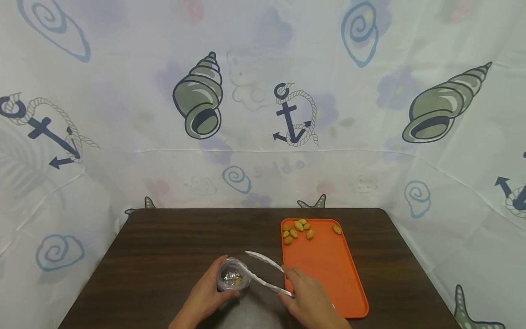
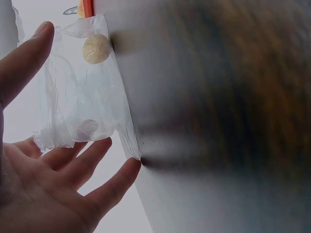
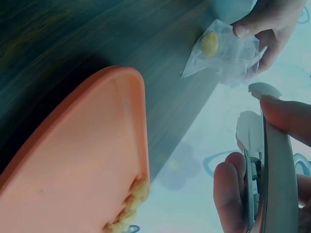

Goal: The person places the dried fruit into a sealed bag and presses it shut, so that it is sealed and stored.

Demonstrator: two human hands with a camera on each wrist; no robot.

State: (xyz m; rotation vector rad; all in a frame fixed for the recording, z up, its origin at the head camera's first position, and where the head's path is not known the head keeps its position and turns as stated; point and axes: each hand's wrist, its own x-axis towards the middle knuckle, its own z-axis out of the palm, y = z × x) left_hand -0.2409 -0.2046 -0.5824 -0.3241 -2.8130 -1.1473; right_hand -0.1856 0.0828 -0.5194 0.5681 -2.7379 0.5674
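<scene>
My left hand (image 1: pixel 205 294) holds a clear plastic bag (image 2: pixel 87 92) upright on the table, thumb on one side and fingers on the other. Its mouth faces up and is spread wide. Inside, low down, lies a yellowish oval piece (image 3: pixel 210 44), like a shelled nut. White tongs (image 1: pixel 265 259) are in my right hand (image 1: pixel 308 292), thumb on one arm and fingers on the other. Their arms stand apart with nothing between the tips. One tip overlaps the bag's rim in the head view.
Right of the bag lies an orange tray (image 1: pixel 322 278), partly under my right hand. Several similar yellow-brown pieces (image 1: pixel 298 225) sit at its far left, and a lone piece (image 1: pixel 337 229) at its far right corner. A patterned cloth (image 1: pixel 255 173) hangs behind the dark wooden table (image 1: pixel 197 233).
</scene>
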